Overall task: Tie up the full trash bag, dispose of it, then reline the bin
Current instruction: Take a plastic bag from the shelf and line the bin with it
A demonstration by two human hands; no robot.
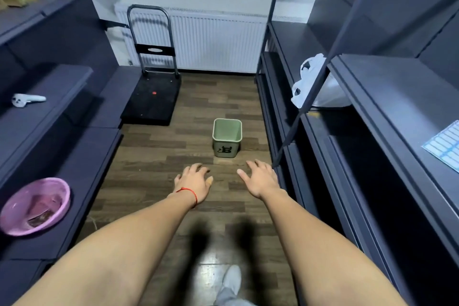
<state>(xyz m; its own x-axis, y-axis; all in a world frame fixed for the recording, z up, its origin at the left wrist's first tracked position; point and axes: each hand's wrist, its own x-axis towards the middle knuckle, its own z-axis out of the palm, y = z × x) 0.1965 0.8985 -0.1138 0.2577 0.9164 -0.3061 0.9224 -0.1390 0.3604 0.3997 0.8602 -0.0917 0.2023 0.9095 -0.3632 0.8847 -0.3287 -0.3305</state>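
Note:
A small green bin (227,148) stands on the wooden floor in the aisle, and I see no liner inside it. A white plastic bag (330,93) lies on the middle shelf at the right, partly behind a slanted shelf post. Both my arms reach forward over the floor, a short way in front of the bin. My left hand (195,182), with a red string at the wrist, is palm down with fingers spread and holds nothing. My right hand (260,179) is likewise spread and holds nothing.
Dark shelving lines both sides of the aisle. A black platform trolley (152,100) stands at the far left by a white radiator (216,42). A pink basin (34,206) and a white controller (26,99) sit on the left shelves. A label sheet (445,145) lies at right.

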